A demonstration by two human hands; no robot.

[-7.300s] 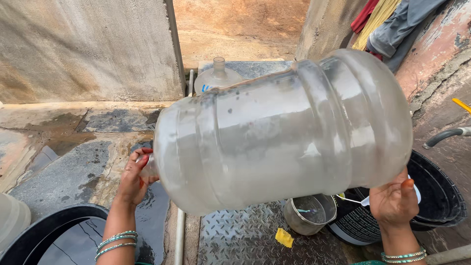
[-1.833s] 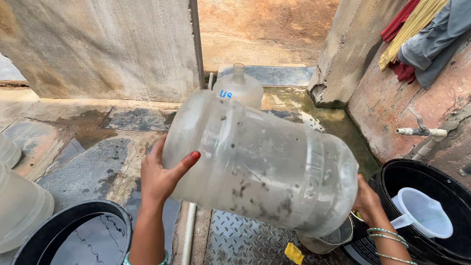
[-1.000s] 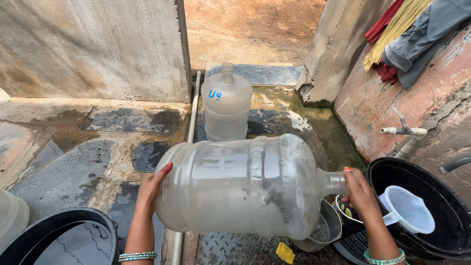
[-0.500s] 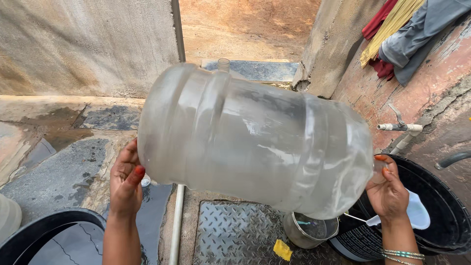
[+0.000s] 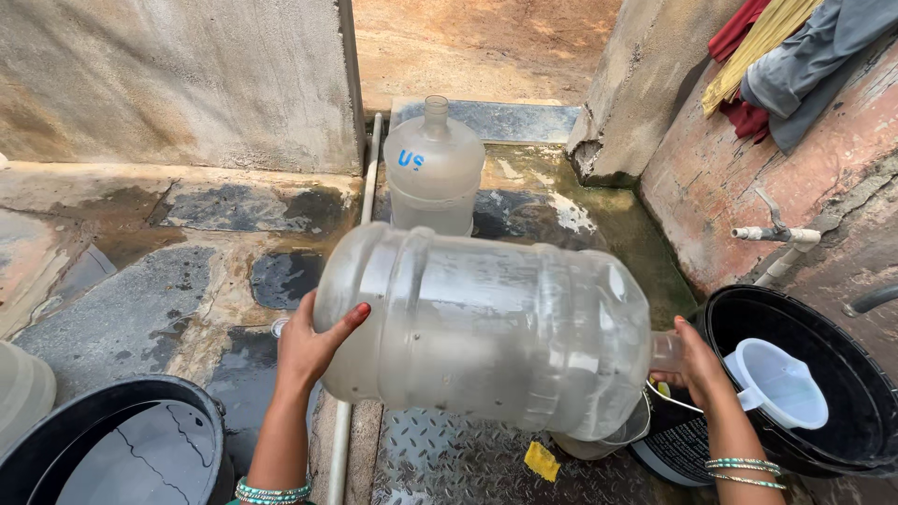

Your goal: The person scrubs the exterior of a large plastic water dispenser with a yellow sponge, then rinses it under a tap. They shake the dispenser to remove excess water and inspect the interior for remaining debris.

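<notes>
I hold a large clear plastic water jug (image 5: 486, 327) lying sideways in front of me, its neck pointing right. My left hand (image 5: 313, 346) presses against its base end, thumb on the wall. My right hand (image 5: 697, 360) grips the neck at the right. The jug hangs above a small metal pail (image 5: 608, 440) and a chequered metal plate (image 5: 449, 458). A second clear jug (image 5: 435, 173) stands upright on the wet floor behind it.
A black tub (image 5: 842, 393) with a white plastic mug (image 5: 776, 379) sits at the right, under a wall tap (image 5: 772, 234). Another black tub of water (image 5: 122, 449) is at lower left. A pipe (image 5: 365, 215) runs along the floor. Clothes (image 5: 786, 56) hang over the right wall.
The jug has come down from a raised tilt to about level, lower and nearer to me. Both hands stayed on its ends.
</notes>
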